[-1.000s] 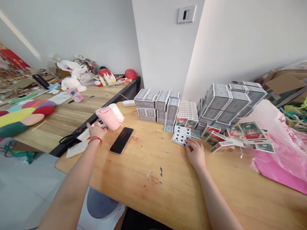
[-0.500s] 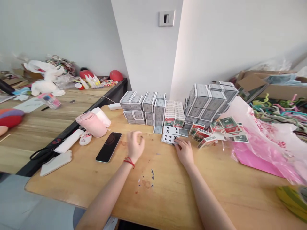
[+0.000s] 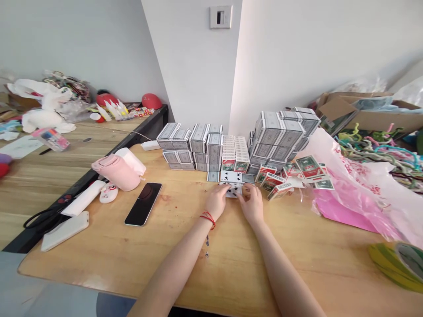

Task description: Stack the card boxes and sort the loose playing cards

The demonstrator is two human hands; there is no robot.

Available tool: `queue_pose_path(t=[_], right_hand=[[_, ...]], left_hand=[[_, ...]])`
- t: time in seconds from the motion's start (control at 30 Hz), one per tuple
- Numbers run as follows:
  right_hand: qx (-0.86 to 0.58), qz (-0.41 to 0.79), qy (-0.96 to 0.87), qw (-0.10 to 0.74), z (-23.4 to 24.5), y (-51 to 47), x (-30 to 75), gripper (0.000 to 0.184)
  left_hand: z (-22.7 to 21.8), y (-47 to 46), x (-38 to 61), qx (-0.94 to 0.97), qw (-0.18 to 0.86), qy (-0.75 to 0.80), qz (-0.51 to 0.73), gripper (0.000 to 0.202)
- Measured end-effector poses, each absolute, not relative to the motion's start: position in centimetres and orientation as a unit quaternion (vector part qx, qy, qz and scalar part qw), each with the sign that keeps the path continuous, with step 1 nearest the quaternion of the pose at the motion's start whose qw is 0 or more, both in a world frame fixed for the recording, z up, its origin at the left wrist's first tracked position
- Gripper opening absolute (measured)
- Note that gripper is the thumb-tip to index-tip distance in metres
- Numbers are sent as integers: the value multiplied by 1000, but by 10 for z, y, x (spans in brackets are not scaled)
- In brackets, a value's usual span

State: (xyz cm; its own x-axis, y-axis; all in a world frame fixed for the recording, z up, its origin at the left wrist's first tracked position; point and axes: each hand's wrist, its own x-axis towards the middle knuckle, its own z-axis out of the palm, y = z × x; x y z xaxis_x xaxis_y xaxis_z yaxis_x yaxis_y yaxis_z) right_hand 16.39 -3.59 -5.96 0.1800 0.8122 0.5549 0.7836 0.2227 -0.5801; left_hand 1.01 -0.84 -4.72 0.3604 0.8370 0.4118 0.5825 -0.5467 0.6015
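Close together, my left hand [image 3: 216,201] and right hand [image 3: 251,204] flank and touch the lower face-up spade card [image 3: 234,193], just below and right of the frame's centre; whether either pinches it, I cannot tell. Another face-up spade card [image 3: 231,177] lies just above it in view. I'd expect light, springy, slick stock that creases at corners, best taken by opposite edges.

Soft, bright light filled the scene, palest on the right wall [image 3: 317,53] and greyer on the left wall [image 3: 76,39]. Lens distortion stretched the tape roll [image 3: 390,265] at near right.
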Motion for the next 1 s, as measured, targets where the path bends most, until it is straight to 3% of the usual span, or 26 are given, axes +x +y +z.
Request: queue_pose_path(t=[0.23, 0.43, 0.53, 0.77, 0.87, 1.0], right_hand=[[-579, -5, -750, 320, -60, -35, 159, 24], [-605, -26, -732, 310, -60, -37, 160, 33], [-625, -26, -692, 360, -58, -38, 160, 28], [-618, 83, -532, 572, -51, -38, 161, 21], [-597, 188, -452, 635, -51, -36, 163, 20], [-587, 301, -373, 653, -54, -33, 164, 26]], left_hand=[[-48, -3, 5, 678, 212, 561, 425, 28], [-49, -3, 6, 615, 212, 577, 493, 19], [-46, -3, 6, 602, 200, 545, 549, 18], [-36, -4, 4, 619, 144, 476, 608, 23], [-36, -3, 5, 626, 202, 463, 594, 22], [-37, -4, 6, 651, 270, 425, 569, 25]])
